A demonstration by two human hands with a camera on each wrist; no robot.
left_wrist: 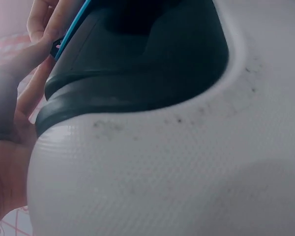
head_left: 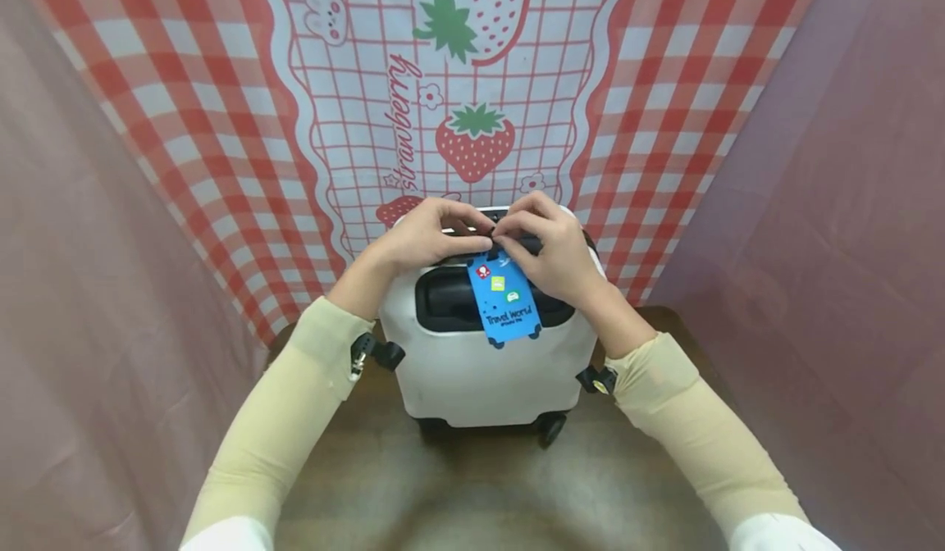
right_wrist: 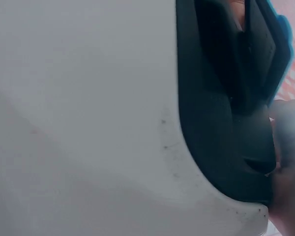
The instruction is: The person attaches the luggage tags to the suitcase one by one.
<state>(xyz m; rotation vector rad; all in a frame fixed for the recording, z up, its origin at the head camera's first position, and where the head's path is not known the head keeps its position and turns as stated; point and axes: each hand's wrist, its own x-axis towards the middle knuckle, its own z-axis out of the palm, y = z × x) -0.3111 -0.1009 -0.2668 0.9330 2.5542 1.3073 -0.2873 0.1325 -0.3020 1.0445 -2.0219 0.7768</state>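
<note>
Pinching black strap (head_left: pixel 493 252), both narrow: left grip (head_left: pixel 428 234), right grip (head_left: pixel 559 249). Blue luggage tag (head_left: pixel 506 298) below 2 grips, before white suitcase (head_left: pixel 480 379).

A white suitcase (head_left: pixel 480 379) is standing upright near the far edge of the tabletop (head_left: pixel 472 502), between its two far corners. Its front is facing the viewer, a black recessed panel (head_left: pixel 446 301) is running along the upper part, and a black wheel (head_left: pixel 552 430) is showing at the lower right corner. Small dark specks are marking the shell beside the panel. A blue tag (head_left: pixel 509 301) reading "Travel World", with red, yellow and green icons, is hanging slightly tilted over the panel. Both hands' fingertips are meeting at its black strap (head_left: pixel 493 252).
</note>
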